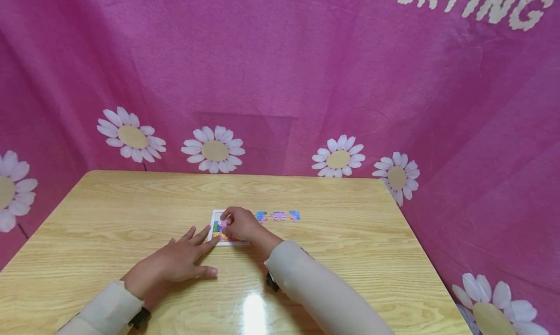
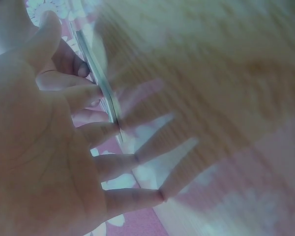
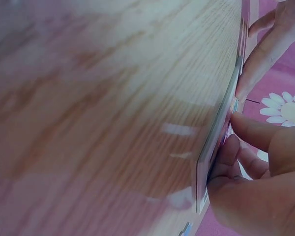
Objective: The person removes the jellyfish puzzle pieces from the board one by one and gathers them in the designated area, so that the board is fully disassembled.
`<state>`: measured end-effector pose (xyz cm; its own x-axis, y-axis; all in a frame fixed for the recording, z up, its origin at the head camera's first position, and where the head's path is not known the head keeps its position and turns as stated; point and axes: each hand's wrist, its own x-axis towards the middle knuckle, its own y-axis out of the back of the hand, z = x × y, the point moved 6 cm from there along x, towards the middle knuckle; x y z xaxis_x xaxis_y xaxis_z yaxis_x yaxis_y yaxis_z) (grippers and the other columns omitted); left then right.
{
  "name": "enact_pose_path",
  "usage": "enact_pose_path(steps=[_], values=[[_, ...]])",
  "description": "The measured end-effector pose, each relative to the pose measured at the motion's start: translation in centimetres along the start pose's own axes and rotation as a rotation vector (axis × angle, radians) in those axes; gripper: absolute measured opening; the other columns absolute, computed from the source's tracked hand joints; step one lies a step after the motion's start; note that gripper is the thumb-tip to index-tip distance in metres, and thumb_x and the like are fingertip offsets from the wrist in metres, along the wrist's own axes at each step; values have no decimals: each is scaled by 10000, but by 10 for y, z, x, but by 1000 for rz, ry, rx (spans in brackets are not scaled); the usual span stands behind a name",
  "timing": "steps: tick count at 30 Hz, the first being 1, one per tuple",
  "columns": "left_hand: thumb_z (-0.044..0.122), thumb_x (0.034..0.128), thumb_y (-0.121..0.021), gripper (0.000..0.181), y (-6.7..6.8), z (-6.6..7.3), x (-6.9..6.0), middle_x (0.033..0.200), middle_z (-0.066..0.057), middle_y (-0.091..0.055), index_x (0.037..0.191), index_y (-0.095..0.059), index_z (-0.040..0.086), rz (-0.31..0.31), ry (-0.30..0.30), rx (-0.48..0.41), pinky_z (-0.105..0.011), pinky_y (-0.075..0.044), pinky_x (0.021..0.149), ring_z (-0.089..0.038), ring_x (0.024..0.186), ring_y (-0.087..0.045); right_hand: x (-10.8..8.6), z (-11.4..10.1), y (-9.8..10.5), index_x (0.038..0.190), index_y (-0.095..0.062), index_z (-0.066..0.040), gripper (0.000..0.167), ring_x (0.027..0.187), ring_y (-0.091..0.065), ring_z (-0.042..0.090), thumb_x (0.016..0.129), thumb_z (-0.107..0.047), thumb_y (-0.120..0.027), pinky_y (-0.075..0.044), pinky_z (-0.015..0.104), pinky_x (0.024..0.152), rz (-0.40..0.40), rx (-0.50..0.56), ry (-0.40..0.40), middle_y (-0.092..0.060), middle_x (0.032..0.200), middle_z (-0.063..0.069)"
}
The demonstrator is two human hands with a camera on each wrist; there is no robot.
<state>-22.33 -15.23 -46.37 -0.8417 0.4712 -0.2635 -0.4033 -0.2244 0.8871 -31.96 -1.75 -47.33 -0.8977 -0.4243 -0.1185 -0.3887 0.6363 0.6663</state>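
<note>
A small jigsaw puzzle with a white-framed tray (image 1: 234, 243) lies mid-table, partly filled with colourful pieces. My right hand (image 1: 241, 224) is over it, thumb and index finger bent around a pink puzzle piece (image 1: 223, 224) at the tray's left part; the hand hides much of the picture. In the right wrist view the fingertips meet the face of the tray (image 3: 217, 132). My left hand (image 1: 181, 259) lies spread with palm down, its fingertips touching the tray's left edge. The left wrist view shows that palm (image 2: 39, 147) with straight fingers.
Just right of the tray, several loose puzzle pieces (image 1: 279, 216) lie in a row, blue and pink, one with eyes. The wooden table (image 1: 350, 257) ends at a pink cloth backdrop (image 1: 262, 72) printed with daisies. Light glares off the tabletop near the front.
</note>
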Motion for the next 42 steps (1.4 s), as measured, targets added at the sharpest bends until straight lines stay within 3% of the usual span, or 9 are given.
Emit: enact_pose_path(steps=[6, 12, 30, 38, 42], values=[[671, 915, -635, 874, -2, -1, 0, 1710, -165, -187, 1605, -397, 189, -8, 9, -18, -870, -196, 1024, -535, 1535, -133, 0, -1, -1, 1081, -689, -64, 209, 674, -501, 66, 897, -24, -782, -424, 179, 634, -5, -34, -7, -543, 797, -43], [677, 916, -625, 882, -1, -1, 1, 1691, -199, -229, 1595, -412, 157, 16, -28, 9, -884, -239, 976, -584, 1501, -178, 0, -2, -1, 1046, -689, -58, 188, 642, -512, 78, 893, 12, -773, -433, 180, 586, -17, -6, -17, -540, 800, -35], [666, 917, -635, 880, 1, 1, -1, 1692, -202, -225, 1594, -413, 151, 16, -25, 8, -883, -238, 978, -580, 1503, -177, 0, -3, -1, 1034, -658, -79, 218, 656, -515, 87, 888, 46, -760, -435, 190, 578, -23, 20, -30, -533, 825, -26], [660, 919, -637, 877, 2, 3, -1, 1683, -219, -238, 1589, -419, 138, 27, -32, 20, -887, -248, 964, -595, 1491, -190, 2, 3, -2, 1071, -640, -69, 261, 586, -485, 98, 890, 100, -722, -408, 196, 491, -56, 156, -64, -513, 861, -13], [660, 919, -637, 878, 2, 3, -2, 1684, -219, -234, 1592, -415, 141, 26, -29, 17, -886, -243, 970, -594, 1493, -188, 2, 2, 0, 1068, -643, -55, 258, 676, -527, 95, 883, 105, -727, -454, 199, 556, -48, 197, -48, -567, 915, 9]])
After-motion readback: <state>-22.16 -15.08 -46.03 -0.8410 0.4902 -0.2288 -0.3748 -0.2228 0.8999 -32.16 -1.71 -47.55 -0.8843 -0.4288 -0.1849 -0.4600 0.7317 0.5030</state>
